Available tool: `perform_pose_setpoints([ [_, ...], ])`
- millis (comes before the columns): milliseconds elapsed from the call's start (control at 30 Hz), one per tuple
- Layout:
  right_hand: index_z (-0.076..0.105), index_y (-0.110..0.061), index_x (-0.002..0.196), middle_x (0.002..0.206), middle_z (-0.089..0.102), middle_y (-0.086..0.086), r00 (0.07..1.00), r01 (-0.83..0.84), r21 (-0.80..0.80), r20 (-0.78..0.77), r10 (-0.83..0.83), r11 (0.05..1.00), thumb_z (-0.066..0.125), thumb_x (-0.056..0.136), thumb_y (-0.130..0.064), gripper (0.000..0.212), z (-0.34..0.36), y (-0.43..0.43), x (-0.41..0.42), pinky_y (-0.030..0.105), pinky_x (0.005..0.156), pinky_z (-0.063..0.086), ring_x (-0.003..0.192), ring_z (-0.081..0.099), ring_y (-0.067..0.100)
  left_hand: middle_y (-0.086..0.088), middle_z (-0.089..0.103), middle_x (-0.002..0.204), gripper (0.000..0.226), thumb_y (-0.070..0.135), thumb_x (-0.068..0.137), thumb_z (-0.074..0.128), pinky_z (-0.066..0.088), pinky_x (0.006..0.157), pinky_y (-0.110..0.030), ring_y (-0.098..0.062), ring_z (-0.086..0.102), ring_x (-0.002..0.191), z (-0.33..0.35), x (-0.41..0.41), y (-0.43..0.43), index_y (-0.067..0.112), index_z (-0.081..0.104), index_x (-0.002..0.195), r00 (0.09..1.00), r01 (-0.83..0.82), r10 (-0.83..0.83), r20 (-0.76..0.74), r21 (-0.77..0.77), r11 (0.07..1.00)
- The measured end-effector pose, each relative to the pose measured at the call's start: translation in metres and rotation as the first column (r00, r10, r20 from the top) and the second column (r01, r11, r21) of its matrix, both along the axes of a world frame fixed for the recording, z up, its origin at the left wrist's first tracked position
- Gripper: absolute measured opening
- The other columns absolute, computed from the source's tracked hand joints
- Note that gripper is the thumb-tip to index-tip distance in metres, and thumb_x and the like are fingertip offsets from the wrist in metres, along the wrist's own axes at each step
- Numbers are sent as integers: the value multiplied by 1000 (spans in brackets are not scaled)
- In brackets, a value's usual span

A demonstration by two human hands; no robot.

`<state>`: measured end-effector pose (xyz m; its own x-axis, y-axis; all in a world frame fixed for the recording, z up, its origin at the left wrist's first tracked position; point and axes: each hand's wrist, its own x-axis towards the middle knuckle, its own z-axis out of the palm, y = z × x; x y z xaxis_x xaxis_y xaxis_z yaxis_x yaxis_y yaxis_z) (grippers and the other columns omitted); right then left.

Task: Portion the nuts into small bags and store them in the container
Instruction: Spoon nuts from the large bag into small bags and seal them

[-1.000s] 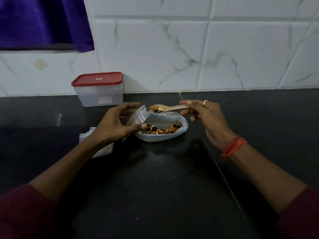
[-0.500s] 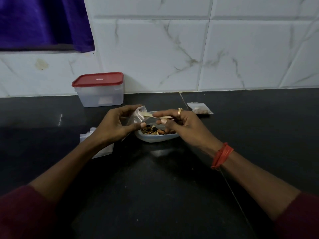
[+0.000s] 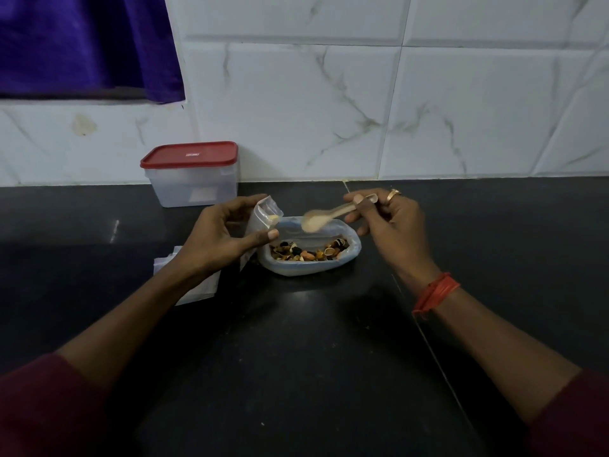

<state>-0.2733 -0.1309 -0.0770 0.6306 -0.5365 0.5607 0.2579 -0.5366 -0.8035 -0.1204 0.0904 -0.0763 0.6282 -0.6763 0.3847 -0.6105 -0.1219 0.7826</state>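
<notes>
My left hand (image 3: 224,237) holds a small clear bag (image 3: 263,216) upright between thumb and fingers, just left of a clear tub (image 3: 349,255) of mixed nuts (image 3: 309,252) on the black counter. My right hand (image 3: 389,222) pinches the handle of a wooden spoon (image 3: 326,217). The spoon's blurred bowl hangs over the tub, a little to the right of the bag's mouth. A clear storage container with a red lid (image 3: 191,174) stands closed against the tiled wall, behind my left hand.
A stack of spare small bags (image 3: 197,288) lies on the counter under my left forearm. The black counter (image 3: 296,374) stretches toward me. A purple cloth (image 3: 85,44) hangs at the upper left above the wall tiles.
The spoon went from beside the tub to the bag's mouth, then pulled back right over the tub. A filled small bag seen to the right half a second ago is now hidden behind my right hand.
</notes>
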Motion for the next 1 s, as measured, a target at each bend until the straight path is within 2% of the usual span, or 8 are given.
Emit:
perform_pose_setpoints([
  [200,76,-36,110,94,73,-14,950,-42,-225,-310,-30,973,62,97,-37,19,-17,-6,6,24,76,51,87,64,-1,0,71,119,60,29,75,76,55,97,-45,-15,67,113,2,1,-2,17,61,132,989,2,-20,-147,-127,992],
  [300,65,-47,123,106,60,-10,903,24,-511,-358,-239,859,56,93,-55,32,-22,-14,7,38,92,44,104,52,5,-2,72,117,62,39,76,79,56,97,-43,-18,67,113,7,-4,-2,16,62,131,962,29,-86,-261,-212,977],
  [367,60,-47,129,112,52,-8,904,61,-576,-314,-289,815,60,92,-55,38,-20,-12,5,34,94,32,109,44,4,-2,70,123,61,46,77,78,55,96,-37,-18,64,117,12,-9,-2,20,62,130,929,64,-154,-337,-264,962],
  [500,59,-37,134,110,52,-5,992,-1,-443,-115,-56,897,61,97,-37,37,-11,2,6,24,82,47,92,58,6,-5,66,132,54,38,82,68,56,90,-36,-21,63,118,20,-22,-3,11,60,128,793,209,-353,-496,-323,923],
  [567,56,-36,137,105,53,-6,993,-121,-334,-41,114,935,55,101,-32,36,-7,12,6,34,86,54,90,60,11,-13,62,135,75,47,71,82,56,91,-39,-26,63,117,20,-27,-2,7,60,131,647,302,-471,-600,-365,881],
  [667,54,-36,138,106,51,-8,978,-196,-329,-2,206,924,49,102,-35,37,-3,24,3,41,93,53,93,61,14,-15,67,127,66,47,66,87,56,95,-43,-28,65,112,18,-32,-4,16,71,123,471,399,-550,-690,-389,830],
  [867,71,-25,113,114,51,-1,980,-199,-385,-66,189,901,62,96,-31,20,-3,29,2,16,85,44,89,61,13,-13,74,110,54,50,65,85,60,81,-38,-24,73,97,16,-43,-6,16,78,108,426,375,-518,-742,-376,847],
  [1000,69,-28,97,110,55,-2,976,-216,-369,-59,209,904,68,90,-26,8,-2,28,1,23,82,48,92,61,13,-13,75,105,45,41,88,50,61,81,-38,-26,72,94,15,-44,-12,9,64,117,579,232,-358,-732,-274,933],
])
